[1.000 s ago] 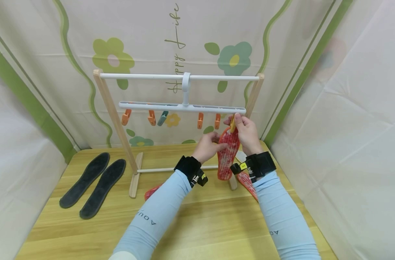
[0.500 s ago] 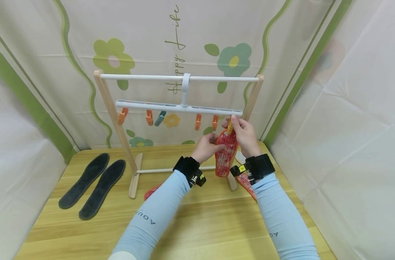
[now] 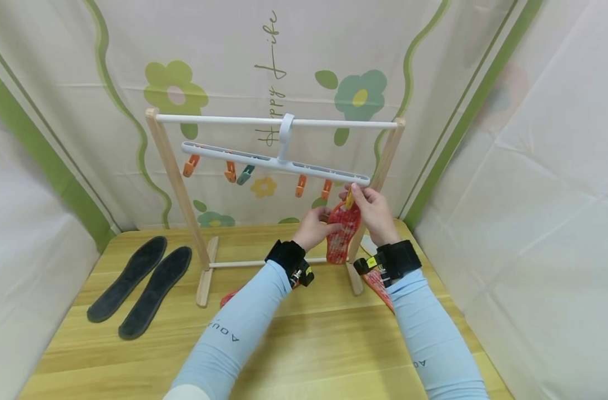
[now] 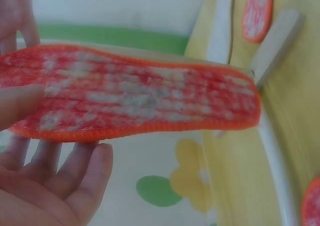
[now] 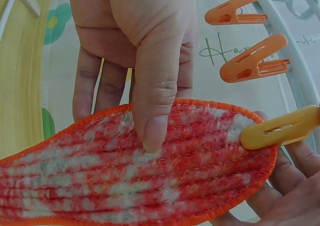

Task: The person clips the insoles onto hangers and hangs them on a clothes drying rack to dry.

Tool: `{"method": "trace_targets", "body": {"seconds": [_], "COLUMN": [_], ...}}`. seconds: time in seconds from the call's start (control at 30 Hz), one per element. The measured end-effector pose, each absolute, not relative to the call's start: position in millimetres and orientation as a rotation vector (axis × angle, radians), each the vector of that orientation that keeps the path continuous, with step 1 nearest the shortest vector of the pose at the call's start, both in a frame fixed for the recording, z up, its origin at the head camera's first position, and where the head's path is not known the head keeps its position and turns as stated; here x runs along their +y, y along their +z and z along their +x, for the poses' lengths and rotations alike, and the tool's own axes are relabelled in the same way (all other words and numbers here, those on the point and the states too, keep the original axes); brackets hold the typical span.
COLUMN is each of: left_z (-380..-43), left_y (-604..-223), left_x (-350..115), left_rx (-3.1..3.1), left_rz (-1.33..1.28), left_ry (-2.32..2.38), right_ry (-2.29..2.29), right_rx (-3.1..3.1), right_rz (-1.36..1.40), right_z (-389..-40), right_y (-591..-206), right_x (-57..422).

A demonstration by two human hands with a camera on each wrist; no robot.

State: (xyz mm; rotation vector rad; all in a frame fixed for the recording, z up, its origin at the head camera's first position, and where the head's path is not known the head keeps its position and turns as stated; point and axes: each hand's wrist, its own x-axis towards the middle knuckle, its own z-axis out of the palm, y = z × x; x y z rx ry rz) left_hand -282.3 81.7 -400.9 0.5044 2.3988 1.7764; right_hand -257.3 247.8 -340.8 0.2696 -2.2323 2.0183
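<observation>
A red and white insole [image 3: 342,236] with an orange edge hangs at the right end of the pale blue clip hanger [image 3: 271,163]. My left hand [image 3: 312,228] pinches it, thumb on the front face and fingers behind. At its upper end, my right hand [image 3: 376,214] grips a yellow clip [image 3: 350,199], its fingers partly hidden behind the insole. In the right wrist view the yellow clip [image 5: 280,129] overlaps the insole's rounded end. The hanger tilts down to the right.
Orange clips [image 3: 301,185] and a teal clip [image 3: 246,175] hang along the hanger, on a wooden rack [image 3: 174,183] with a white top rod. Two black insoles [image 3: 156,294] lie at left. Another red insole [image 3: 378,286] lies beside my right forearm; one is partly under my left.
Both hands have moved slightly left and the insole with them. The hanger's right end has dropped while its left end has risen.
</observation>
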Motion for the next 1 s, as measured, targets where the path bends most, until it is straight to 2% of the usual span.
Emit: {"method": "trace_targets", "body": {"seconds": [0.67, 1.0], "left_z": [-288.6, -289.7], "left_y": [-406.0, -405.0], "left_x": [79.3, 78.4], "left_rx": [2.420, 2.417], "left_rz": [0.507, 0.517], "left_ry": [1.750, 1.755], "right_ry": [1.973, 2.004], "right_rx": [-2.356, -2.330], "right_rz": [0.156, 0.197], "right_z": [-256.8, -257.8], "right_y": [-346.0, -348.2], "right_x": [251.5, 256.7]}}
